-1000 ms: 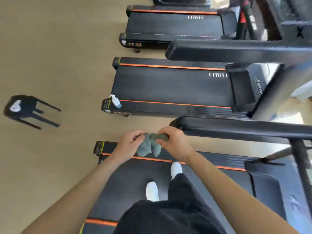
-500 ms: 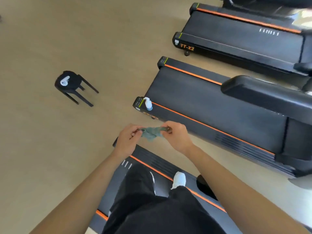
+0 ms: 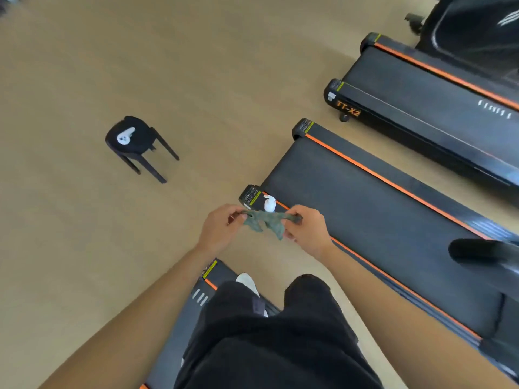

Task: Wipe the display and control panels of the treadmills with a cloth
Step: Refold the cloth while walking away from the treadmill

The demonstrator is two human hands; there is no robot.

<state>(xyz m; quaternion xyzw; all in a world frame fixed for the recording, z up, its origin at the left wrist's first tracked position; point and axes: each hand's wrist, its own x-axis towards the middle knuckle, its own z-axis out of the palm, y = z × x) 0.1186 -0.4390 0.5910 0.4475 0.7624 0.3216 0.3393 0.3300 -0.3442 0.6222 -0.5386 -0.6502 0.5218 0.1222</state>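
1. The left hand (image 3: 222, 231) and the right hand (image 3: 306, 231) are both out in front of the person, close together.
2. A small grey-green cloth (image 3: 265, 221) is pulled out between them. It is crumpled, and its loose parts hang down a little.
3. The left hand's grip is closed: its thumb and fingers pinch the left end of the cloth.
4. The right hand's grip is closed too: its curled fingers and thumb pinch the right end.
5. The cloth is up in the air, touching nothing but the two hands.
6. The person stands on the back end of a black treadmill (image 3: 202, 299) with an orange stripe. One white shoe (image 3: 247, 282) shows under the black trousers.
7. A second treadmill (image 3: 365, 206) lies just beside it, on the right.
8. A small white spray bottle (image 3: 270, 204) stands on the back corner of that second treadmill. The cloth hides its lower part.
9. A black handrail (image 3: 483, 254) pokes in from the right edge, above the second treadmill.
10. A third treadmill (image 3: 421, 108) lies further off, with orange letters on its end.
11. A black stool (image 3: 134, 141) stands alone on the tan floor (image 3: 140, 66), well apart on the left.
12. A small white thing (image 3: 125, 136) lies on the stool's seat. It is too small to tell what it is.
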